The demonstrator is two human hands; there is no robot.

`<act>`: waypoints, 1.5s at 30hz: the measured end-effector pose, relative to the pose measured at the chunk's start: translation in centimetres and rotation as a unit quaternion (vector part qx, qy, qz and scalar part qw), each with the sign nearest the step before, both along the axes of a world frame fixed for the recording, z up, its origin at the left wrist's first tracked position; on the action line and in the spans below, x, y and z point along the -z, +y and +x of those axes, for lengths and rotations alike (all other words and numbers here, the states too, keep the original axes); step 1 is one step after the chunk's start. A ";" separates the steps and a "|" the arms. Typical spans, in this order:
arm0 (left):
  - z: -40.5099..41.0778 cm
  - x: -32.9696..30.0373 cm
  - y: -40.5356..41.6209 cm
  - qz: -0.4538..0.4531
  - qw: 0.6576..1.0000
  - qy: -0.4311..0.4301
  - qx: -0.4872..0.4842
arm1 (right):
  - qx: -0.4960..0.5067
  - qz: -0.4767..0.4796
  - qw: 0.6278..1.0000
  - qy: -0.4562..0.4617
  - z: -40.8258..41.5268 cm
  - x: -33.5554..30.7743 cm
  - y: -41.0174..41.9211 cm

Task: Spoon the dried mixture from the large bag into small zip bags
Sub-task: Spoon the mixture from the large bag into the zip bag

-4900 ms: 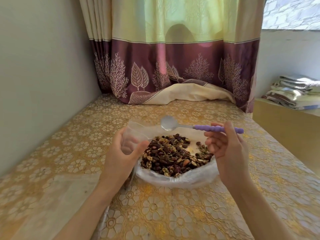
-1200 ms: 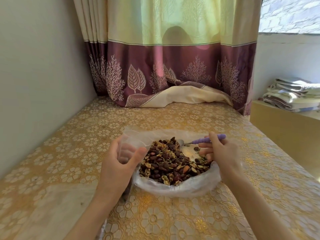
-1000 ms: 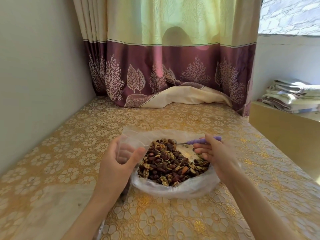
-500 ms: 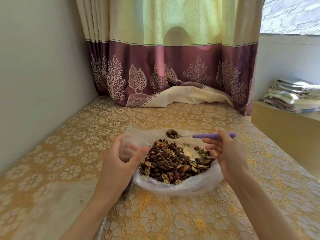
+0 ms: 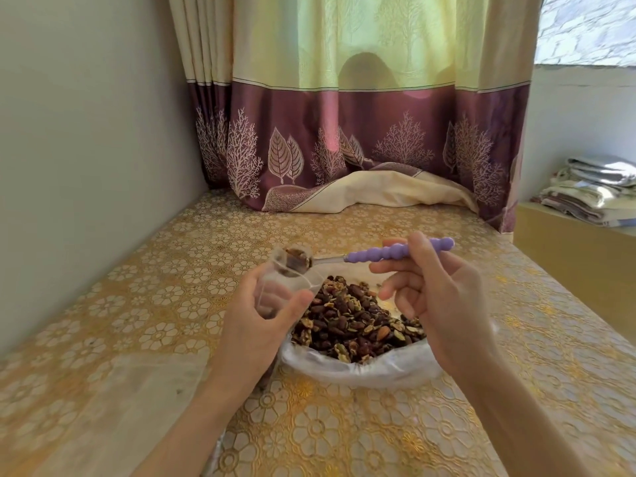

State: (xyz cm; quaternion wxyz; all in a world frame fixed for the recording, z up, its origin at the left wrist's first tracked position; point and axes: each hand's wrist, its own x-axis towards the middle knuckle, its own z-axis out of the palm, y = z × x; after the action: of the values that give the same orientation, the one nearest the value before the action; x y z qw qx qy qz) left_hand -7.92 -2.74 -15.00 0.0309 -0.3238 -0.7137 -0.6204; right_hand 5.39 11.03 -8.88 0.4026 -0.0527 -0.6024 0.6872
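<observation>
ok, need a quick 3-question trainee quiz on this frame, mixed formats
1. True or false: the spoon bowl is empty.
2. The left hand holds: A) the purple handle B) the small zip bag C) the curtain
3. Fill in: the right hand has its grip on the spoon's ____ handle.

Key: 1 false, its bowl is loaded with dried mixture at the zip bag's mouth; 2 B; 3 purple.
</observation>
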 end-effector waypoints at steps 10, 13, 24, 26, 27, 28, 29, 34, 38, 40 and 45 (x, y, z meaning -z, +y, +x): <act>0.2 -0.2 -0.1 0.008 1.000 -0.021 -0.002 | -0.065 0.062 0.996 -0.007 0.2 0.6 0.5; 0.0 -0.4 -0.3 0.016 1.000 -0.018 -0.004 | -0.032 0.024 0.999 0.019 0.4 0.6 1.5; 0.5 -1.4 -1.0 0.089 0.994 -0.050 -0.027 | 0.287 0.067 0.950 -0.104 0.8 4.1 7.1; 0.5 -1.5 -1.0 0.101 0.993 -0.053 -0.024 | 0.302 0.096 0.941 -0.117 0.9 4.4 7.4; 0.5 -1.5 -1.1 0.103 0.993 -0.052 -0.025 | 0.303 0.106 0.939 -0.123 0.9 4.5 7.6; 0.4 -1.5 -1.1 0.103 0.993 -0.052 -0.029 | 0.302 0.111 0.938 -0.128 0.9 4.6 7.7; 0.4 -1.5 -1.2 0.103 0.993 -0.052 -0.033 | 0.300 0.111 0.938 -0.131 0.9 4.6 7.8; 0.3 -1.5 -1.3 0.097 0.994 -0.042 -0.039 | 0.284 0.086 0.947 -0.123 1.1 4.9 8.4; 0.4 -1.5 -1.1 0.092 0.994 -0.042 -0.030 | 0.245 0.044 0.959 -0.133 1.0 5.1 8.6; 0.4 -1.4 -1.1 0.085 0.995 -0.041 -0.031 | 0.220 0.031 0.963 -0.150 1.0 5.1 8.6; 0.4 -1.2 -1.1 0.070 0.997 -0.035 -0.029 | 0.163 0.004 0.970 -0.180 0.7 5.1 8.1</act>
State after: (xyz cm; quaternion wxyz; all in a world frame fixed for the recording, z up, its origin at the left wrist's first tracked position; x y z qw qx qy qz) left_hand -7.51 -3.82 -13.77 0.0467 -0.2784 -0.6785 -0.6783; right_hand 6.13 19.17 -13.95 0.3940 -0.2715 -0.6511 0.5892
